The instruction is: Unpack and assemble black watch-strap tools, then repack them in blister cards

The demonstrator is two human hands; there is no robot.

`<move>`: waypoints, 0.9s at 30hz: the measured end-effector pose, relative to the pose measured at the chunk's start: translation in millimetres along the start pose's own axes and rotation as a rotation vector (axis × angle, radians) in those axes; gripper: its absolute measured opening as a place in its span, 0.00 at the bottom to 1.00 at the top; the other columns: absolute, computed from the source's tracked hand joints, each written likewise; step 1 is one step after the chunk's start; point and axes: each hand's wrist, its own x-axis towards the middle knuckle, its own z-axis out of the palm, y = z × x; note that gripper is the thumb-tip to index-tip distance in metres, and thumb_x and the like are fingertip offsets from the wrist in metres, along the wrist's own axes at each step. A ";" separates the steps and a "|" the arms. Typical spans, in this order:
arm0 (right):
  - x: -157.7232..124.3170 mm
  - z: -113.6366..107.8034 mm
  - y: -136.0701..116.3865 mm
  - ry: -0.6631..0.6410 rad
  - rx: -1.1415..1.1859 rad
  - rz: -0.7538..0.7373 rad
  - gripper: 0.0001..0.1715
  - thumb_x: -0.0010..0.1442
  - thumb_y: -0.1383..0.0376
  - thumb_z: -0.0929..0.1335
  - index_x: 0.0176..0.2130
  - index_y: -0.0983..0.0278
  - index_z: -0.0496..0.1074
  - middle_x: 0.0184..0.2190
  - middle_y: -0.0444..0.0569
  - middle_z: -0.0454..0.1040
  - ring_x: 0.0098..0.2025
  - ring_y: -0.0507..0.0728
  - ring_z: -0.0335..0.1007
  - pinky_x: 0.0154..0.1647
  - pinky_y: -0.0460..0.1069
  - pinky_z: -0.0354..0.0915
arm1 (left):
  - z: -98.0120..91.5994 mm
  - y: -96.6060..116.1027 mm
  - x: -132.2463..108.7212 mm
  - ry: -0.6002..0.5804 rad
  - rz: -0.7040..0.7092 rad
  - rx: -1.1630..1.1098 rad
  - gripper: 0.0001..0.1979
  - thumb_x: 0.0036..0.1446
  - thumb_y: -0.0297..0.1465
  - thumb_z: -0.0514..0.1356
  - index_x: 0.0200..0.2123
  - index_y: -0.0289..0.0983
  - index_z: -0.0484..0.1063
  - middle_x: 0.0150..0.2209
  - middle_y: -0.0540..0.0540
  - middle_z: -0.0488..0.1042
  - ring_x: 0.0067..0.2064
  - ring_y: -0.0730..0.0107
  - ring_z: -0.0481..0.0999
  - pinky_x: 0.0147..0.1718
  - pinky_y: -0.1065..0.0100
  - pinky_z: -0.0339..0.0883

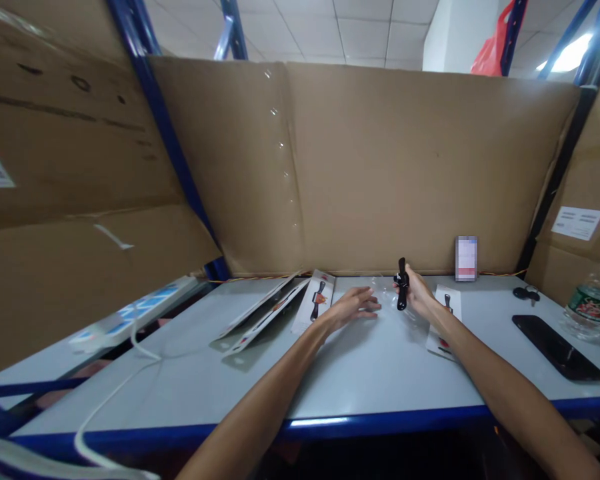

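Note:
My right hand (419, 291) is closed around a small black tool (403, 285), held upright above the grey table (360, 373). My left hand (353, 305) lies just left of it, fingers stretched out over a clear plastic blister shell (385, 293) on the table. A printed backing card (443, 323) with a black tool pictured on it lies under my right wrist. To the left, a packaged tool on a card (316, 301) lies flat.
Several flat cards (263, 317) are fanned at the left. A power strip (130, 315) with a white cable sits far left. A black phone (557, 347), keys (526, 293) and a water bottle (593, 297) are at the right. Cardboard sheets (380, 167) wall the back.

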 end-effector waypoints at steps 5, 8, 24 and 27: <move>1.8 -6.9 -6.7 0.022 -0.007 0.041 0.14 0.68 0.61 0.60 0.33 0.63 0.66 0.21 0.46 0.74 0.20 0.52 0.68 0.24 0.46 0.63 | 4.9 -3.8 10.9 0.223 0.283 0.211 0.27 0.56 0.42 0.64 0.54 0.33 0.68 0.50 0.35 0.74 0.48 0.60 0.76 0.41 0.64 0.71; -3.6 -1.4 -4.1 -0.039 -0.015 0.033 0.07 0.63 0.65 0.63 0.33 0.63 0.66 0.24 0.47 0.76 0.25 0.54 0.72 0.30 0.47 0.65 | 8.8 -1.7 8.2 0.215 0.342 0.238 0.25 0.57 0.49 0.60 0.44 0.32 0.71 0.32 0.43 0.76 0.33 0.66 0.76 0.30 0.68 0.68; -25.7 7.6 1.2 0.000 -1.421 -0.435 0.18 0.68 0.59 0.61 0.52 0.64 0.69 0.48 0.60 0.76 0.55 0.64 0.68 0.54 0.56 0.60 | 17.2 -2.8 -6.7 0.114 0.035 -0.211 0.19 0.62 0.47 0.55 0.29 0.38 0.63 0.12 0.61 0.51 0.12 0.81 0.47 0.13 0.76 0.39; -31.8 2.2 1.6 0.005 -1.680 -0.389 0.24 0.60 0.61 0.69 0.53 0.70 0.71 0.50 0.67 0.74 0.58 0.70 0.64 0.56 0.61 0.57 | 5.3 -7.4 -2.4 0.141 0.012 -0.192 0.19 0.62 0.47 0.55 0.27 0.38 0.61 0.12 0.61 0.51 0.12 0.81 0.47 0.13 0.76 0.39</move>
